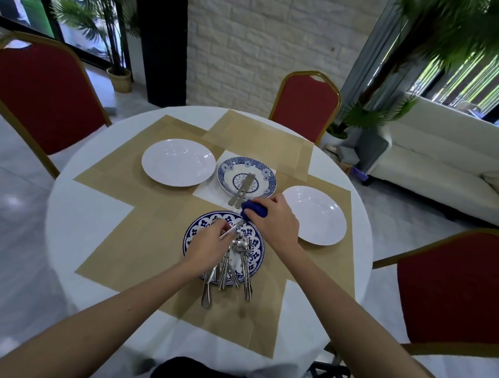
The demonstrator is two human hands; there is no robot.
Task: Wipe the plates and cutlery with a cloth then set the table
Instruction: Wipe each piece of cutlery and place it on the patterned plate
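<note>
My left hand (205, 245) grips the handle of a silver piece of cutlery (230, 231) above the near blue-patterned plate (257, 240). My right hand (272, 220) is closed on a blue cloth (253, 209) wrapped round the far end of that same piece. A pile of several silver cutlery pieces (231, 268) lies on the near plate and sticks out over its front rim. Two knives (242, 191) rest on a second blue-patterned plate (229, 171) at the centre. A white plate (178, 162) sits at the far left and another white plate (315, 215) at the right.
The round table has a white cloth (83, 225) and tan placemats (144, 250). Red chairs with gold frames stand at the left (42, 96), the far side (306, 106) and the right (451, 286). A white sofa (441, 167) and potted palms stand beyond.
</note>
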